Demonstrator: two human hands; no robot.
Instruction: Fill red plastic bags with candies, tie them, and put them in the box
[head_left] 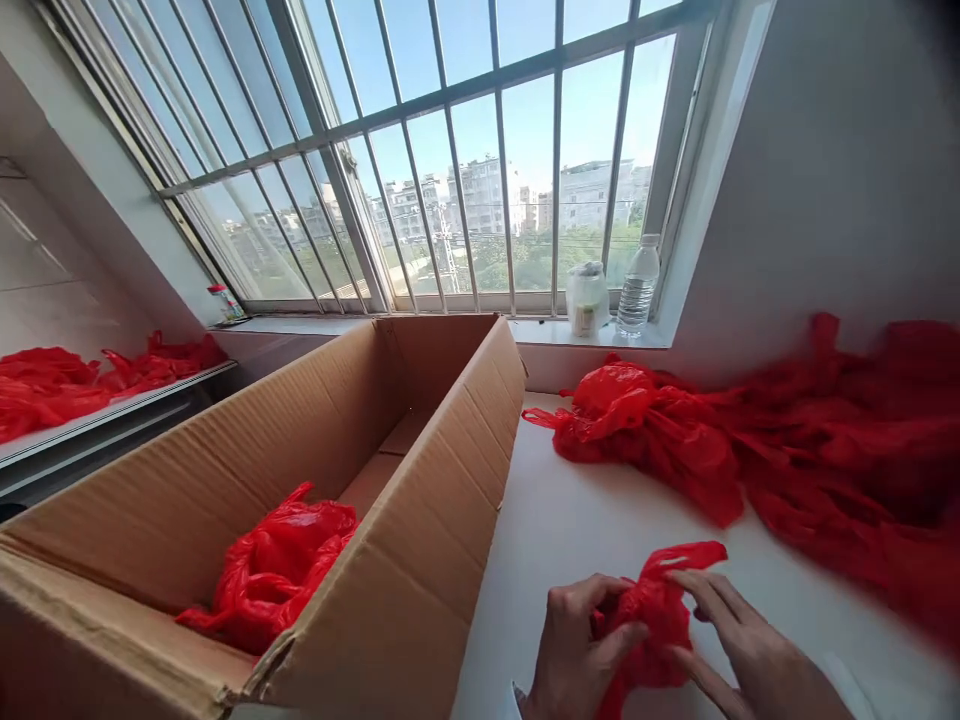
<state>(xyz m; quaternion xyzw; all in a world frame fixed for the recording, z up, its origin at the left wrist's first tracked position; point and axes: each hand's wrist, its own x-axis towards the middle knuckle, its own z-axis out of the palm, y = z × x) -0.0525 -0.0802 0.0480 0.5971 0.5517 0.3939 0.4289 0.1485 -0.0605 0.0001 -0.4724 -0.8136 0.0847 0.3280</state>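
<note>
While both hands press in on a scrunched red bag (651, 620) at the near edge of the counter (570, 520), the left hand (574, 640) has its fingers curled around the bag's left side and the right hand (739, 650) lies more open, fingers flat along its right side and top. A loop of the bag sticks up between them.

Judging by how things lie, little is done: one bunched bag (274, 570) sits in the near end of the long cardboard box (420, 520) to the left, and the rest of the box floor that shows is bare. A big heap of loose bags (787, 450) is spread over the counter to the right, and more bags (90, 380) lie on a shelf at far left.

Both wrists are cut off by the frame's lower edge, the heap's right part is blurred, and the box's near wall hides its closest corner. A bottle (637, 285) and a tub (586, 298) stand on the windowsill.
</note>
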